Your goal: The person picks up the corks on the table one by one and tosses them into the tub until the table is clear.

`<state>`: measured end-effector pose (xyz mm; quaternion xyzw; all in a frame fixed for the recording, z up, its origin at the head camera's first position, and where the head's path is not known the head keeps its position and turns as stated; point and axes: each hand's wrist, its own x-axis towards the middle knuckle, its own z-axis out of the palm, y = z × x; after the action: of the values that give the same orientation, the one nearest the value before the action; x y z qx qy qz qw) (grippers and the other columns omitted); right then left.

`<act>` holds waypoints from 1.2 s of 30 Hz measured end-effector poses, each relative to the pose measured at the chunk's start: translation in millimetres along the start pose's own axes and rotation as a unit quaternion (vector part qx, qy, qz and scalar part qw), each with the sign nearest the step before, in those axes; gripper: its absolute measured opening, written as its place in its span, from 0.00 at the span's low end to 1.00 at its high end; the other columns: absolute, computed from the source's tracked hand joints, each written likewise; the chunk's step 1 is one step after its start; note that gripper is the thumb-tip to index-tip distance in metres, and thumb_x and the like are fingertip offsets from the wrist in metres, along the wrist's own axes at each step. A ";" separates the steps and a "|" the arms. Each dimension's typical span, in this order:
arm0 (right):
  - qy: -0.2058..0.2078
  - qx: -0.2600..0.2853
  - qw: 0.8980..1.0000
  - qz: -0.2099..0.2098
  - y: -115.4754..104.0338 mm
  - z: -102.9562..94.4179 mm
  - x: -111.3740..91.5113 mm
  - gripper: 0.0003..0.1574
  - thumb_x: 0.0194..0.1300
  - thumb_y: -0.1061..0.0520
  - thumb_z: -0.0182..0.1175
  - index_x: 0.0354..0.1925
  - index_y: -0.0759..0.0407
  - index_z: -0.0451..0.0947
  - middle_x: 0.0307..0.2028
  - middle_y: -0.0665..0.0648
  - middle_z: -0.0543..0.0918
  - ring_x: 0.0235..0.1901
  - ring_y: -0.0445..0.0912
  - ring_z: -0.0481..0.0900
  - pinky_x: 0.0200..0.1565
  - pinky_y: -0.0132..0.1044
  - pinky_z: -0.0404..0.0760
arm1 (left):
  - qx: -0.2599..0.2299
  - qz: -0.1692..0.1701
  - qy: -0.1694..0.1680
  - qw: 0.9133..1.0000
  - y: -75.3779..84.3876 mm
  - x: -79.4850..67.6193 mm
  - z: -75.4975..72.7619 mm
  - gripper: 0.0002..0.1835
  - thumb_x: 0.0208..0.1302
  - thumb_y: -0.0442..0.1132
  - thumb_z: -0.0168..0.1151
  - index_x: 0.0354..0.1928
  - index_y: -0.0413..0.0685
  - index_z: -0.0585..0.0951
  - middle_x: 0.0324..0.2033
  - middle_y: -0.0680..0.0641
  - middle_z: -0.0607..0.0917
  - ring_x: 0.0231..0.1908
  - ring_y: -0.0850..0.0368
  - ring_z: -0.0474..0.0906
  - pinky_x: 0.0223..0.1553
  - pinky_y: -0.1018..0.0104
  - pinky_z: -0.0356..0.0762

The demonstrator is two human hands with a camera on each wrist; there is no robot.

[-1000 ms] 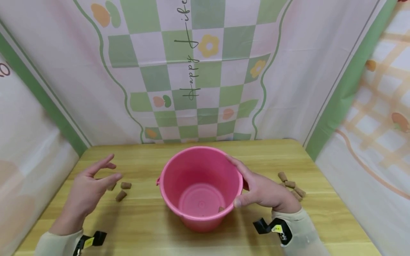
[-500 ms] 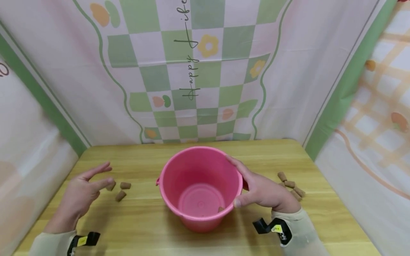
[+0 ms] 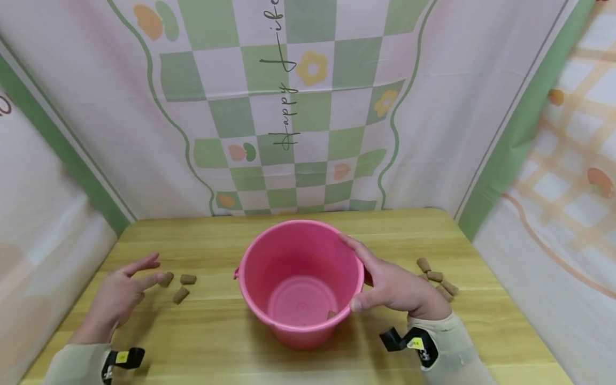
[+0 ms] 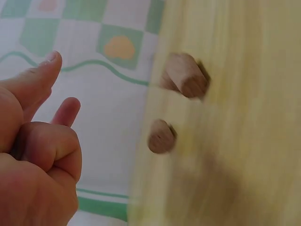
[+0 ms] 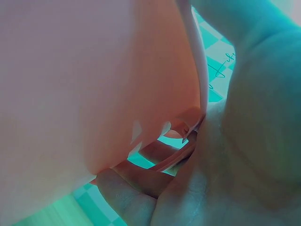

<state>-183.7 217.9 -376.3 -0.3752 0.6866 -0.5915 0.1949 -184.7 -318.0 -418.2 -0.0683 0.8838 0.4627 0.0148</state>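
A pink plastic bucket (image 3: 302, 338) stands mid-table with its mouth tilted toward me. My right hand (image 3: 397, 286) grips its right side, thumb on the rim; in the right wrist view the fingers (image 5: 127, 193) reach round the bucket wall (image 5: 94, 94). Part of a brown cork (image 3: 331, 314) shows inside. Over the table's left side, my left hand (image 3: 117, 297) hovers with thumb and index finger stretched out and other fingers bent, holding nothing. Beside its thumb tip lies one cork (image 3: 166, 279), with two more, a farther cork (image 3: 188, 279) and a nearer cork (image 3: 181, 295), just to the right.
Several more corks (image 3: 435, 276) lie in a small heap on the right of the wooden table (image 3: 216, 342), beyond my right wrist. Patterned cloth (image 3: 308, 107) hangs behind the table and along both sides. A small handle lug (image 3: 236, 273) sticks out on the bucket's left.
My left hand has moved left and slightly lower, so its thumb tip is now beside the leftmost cork, which is fully visible. The right hand and bucket have stayed put.
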 end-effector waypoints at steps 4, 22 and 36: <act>-0.001 0.001 1.000 -0.001 -1.0 0.2 0.7 0.73 0.54 0.59 0.75 0.80 0.46 0.36 0.76 0.62 0.51 0.70 0.64 0.57 0.63 0.62 0.65 | -0.004 -0.011 -0.004 1.000 -10.2 3.6 -0.6 0.40 0.63 0.59 0.67 0.74 0.54 0.67 0.66 0.40 0.73 0.11 0.65 0.59 0.09 0.65 0.66; -0.006 0.010 1.000 -0.002 -0.2 -0.5 -0.2 0.75 0.52 0.63 0.76 0.80 0.46 0.34 0.75 0.65 0.52 0.69 0.66 0.59 0.62 0.62 0.65 | -0.040 -0.073 -0.024 0.996 -54.1 20.1 5.9 0.48 0.60 0.58 0.70 0.75 0.43 0.61 0.70 0.35 0.65 0.71 0.29 0.48 0.66 0.33 0.48; -0.003 0.013 1.000 0.001 -2.3 0.8 -0.6 0.75 0.52 0.62 0.76 0.80 0.46 0.35 0.74 0.65 0.54 0.68 0.67 0.59 0.63 0.62 0.64 | 0.006 -0.066 -0.017 0.998 -45.9 19.8 14.6 0.43 0.63 0.58 0.68 0.72 0.40 0.67 0.64 0.33 0.72 0.64 0.33 0.65 0.62 0.40 0.63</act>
<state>-182.2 217.8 -374.4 -0.3739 0.6785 -0.5989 0.2028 -198.7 -333.9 -465.8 -0.1182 0.8795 0.4568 0.0610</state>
